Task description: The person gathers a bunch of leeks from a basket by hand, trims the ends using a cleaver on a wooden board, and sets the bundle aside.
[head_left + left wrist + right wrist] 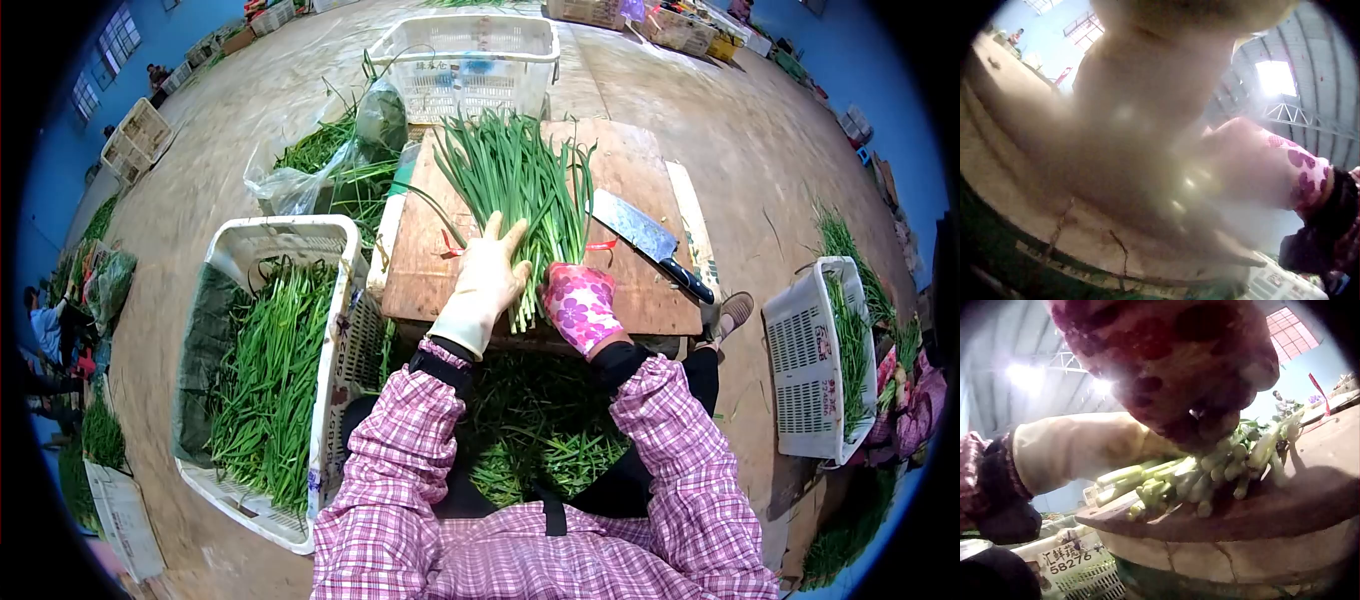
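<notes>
A bundle of long green stalks (515,165) lies on a wooden board (420,285), its pale cut ends toward the person. The left hand (483,285), in a cream glove, rests on the bundle's left side with fingers spread. At the right of the pale ends is the right hand (582,305), in a pink flowered glove, its fingers curled against the stalks. The right wrist view shows the stalk ends (1204,481) under the right hand (1172,369). Red ties (603,245) lie on both sides of the bundle. The left wrist view is blurred.
A cleaver (640,230) lies at the board's right, handle toward the person. Crates stand at left (340,290), behind (470,95) and at right (800,370). A plastic bag of greens (320,175) is behind left. Loose greens (540,455) lie below the board.
</notes>
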A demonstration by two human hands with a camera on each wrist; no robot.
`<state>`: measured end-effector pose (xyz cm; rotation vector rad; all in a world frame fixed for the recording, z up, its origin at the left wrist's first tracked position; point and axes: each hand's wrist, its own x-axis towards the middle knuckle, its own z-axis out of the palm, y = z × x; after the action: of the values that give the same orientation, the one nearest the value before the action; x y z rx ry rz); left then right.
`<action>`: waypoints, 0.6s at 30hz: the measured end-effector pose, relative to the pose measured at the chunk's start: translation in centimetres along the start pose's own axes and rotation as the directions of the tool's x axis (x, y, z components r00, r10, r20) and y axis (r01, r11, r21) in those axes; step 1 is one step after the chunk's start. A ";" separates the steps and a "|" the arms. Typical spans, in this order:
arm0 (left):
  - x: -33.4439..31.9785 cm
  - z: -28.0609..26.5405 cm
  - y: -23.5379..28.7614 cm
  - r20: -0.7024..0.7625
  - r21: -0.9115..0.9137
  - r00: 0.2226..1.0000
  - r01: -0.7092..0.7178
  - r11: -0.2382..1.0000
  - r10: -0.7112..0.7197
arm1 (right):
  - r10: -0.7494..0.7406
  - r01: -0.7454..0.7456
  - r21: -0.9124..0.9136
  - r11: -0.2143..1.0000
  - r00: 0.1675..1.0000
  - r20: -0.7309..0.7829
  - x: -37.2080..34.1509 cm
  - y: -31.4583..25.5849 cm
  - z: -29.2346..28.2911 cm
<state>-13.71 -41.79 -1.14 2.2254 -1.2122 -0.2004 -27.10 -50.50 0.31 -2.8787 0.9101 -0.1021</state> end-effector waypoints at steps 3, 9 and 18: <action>-0.2 0.0 -0.1 0.007 -0.036 1.000 0.010 0.999 -0.010 | 0.072 -0.070 0.038 0.997 0.996 -0.056 0.7 0.0 -0.2; 0.0 0.1 -0.4 0.021 -0.070 1.000 0.016 0.997 -0.015 | -0.545 0.371 0.474 0.798 0.781 0.306 -5.6 2.6 -4.7; 0.1 0.1 -0.8 0.039 -0.124 0.999 0.038 0.992 -0.034 | -0.176 0.218 0.276 0.936 0.970 -0.168 3.9 2.3 -2.3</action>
<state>-13.11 -41.57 -1.62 2.1452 -1.1476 -0.3240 -25.47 -54.84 2.40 -2.6983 0.5633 -0.4267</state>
